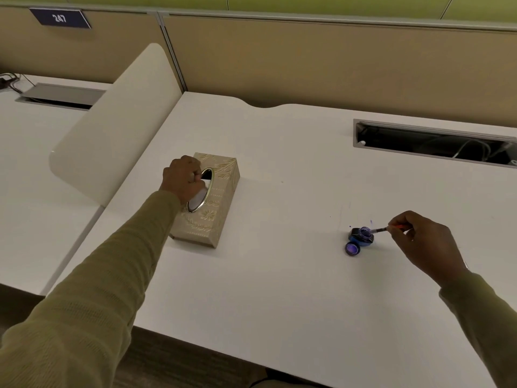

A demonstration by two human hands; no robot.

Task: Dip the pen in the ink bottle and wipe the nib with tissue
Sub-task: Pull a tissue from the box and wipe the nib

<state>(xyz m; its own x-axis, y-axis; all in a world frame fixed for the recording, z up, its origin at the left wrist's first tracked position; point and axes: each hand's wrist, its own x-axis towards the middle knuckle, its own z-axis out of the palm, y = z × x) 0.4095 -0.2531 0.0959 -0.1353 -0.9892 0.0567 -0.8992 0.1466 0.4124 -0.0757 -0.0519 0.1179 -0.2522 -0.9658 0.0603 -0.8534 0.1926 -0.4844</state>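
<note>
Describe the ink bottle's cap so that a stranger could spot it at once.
On the white desk, look right of the gold tissue box to the small open ink bottle by the right hand. The cap lies at the bottle's near side: a low round disc, purple inside.

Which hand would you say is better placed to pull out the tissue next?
The left hand: its fingers pinch the tissue at the tissue box opening, while the right hand holds the pen at the ink bottle.

Tissue box lies left of ink bottle on desk.
</note>
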